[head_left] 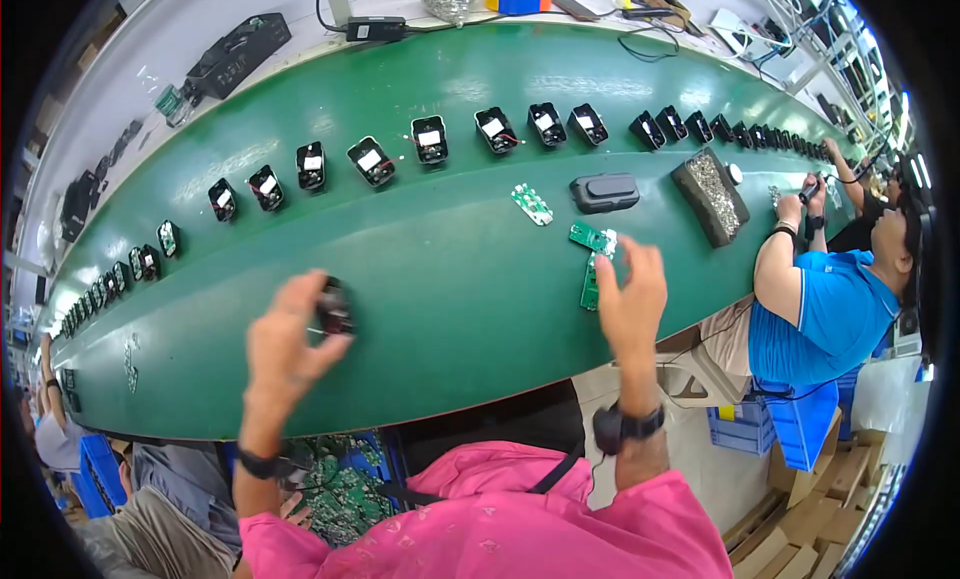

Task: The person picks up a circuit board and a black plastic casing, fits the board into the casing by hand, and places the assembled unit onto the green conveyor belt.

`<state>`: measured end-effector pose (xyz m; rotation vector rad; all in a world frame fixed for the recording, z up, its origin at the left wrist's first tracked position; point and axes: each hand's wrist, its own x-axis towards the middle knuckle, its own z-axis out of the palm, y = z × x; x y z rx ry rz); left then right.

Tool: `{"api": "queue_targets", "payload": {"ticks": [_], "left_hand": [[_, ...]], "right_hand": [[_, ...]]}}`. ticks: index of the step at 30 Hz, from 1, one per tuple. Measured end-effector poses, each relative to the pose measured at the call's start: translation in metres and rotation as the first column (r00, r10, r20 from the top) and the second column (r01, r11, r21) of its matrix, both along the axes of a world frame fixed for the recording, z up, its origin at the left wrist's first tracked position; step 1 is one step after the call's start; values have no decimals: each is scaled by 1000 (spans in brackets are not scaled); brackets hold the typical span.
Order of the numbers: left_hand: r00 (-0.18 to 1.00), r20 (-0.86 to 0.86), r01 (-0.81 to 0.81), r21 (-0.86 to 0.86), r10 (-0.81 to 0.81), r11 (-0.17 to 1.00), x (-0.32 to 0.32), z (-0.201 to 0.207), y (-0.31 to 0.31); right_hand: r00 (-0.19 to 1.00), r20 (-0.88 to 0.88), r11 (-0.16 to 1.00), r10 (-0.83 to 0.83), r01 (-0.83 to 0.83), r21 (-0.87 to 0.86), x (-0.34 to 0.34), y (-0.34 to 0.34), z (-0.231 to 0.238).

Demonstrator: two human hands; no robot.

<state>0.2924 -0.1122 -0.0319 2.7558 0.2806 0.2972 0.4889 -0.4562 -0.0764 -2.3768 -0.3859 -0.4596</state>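
My left hand (287, 344) is curled round a small black plastic housing (334, 308) over the near left part of the bench. Its inside is mostly hidden by the tilt and my fingers. My right hand (635, 299), thumb and fingers apart, is at two green circuit boards (585, 236) lying close together. My thumb partly covers the lower board, and I see no board gripped. Another circuit board (532, 205) rests a little farther off, left of a closed dark case (605, 192).
Black housings (430, 139) stand in a long curved row across the green bench (450, 279). A dark tray of small metal parts (712, 194) is at right. A co-worker in a blue shirt (825, 314) sits beyond it. Many circuit boards (345, 494) lie below the bench edge.
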Motion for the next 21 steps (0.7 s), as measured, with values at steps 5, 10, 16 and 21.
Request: {"api": "queue_targets", "payload": {"ticks": [5,10,16,21], "left_hand": [[986,-1,167,-19,-167,986,22,-30,-95],[982,186,-2,-158,32,987,14,-30,-119],[969,52,-85,-848,242,523,-31,-16,-165],[959,170,66,-913,229,403,-31,-50,-199]], "right_hand": [[977,-123,976,172,-186,-115,42,-5,-17],[950,2,921,313,-303,-246,47,-9,-21],[686,-419,794,595,-421,439,-48,4,20],[652,-224,617,724,-468,633,-131,34,-9]]}}
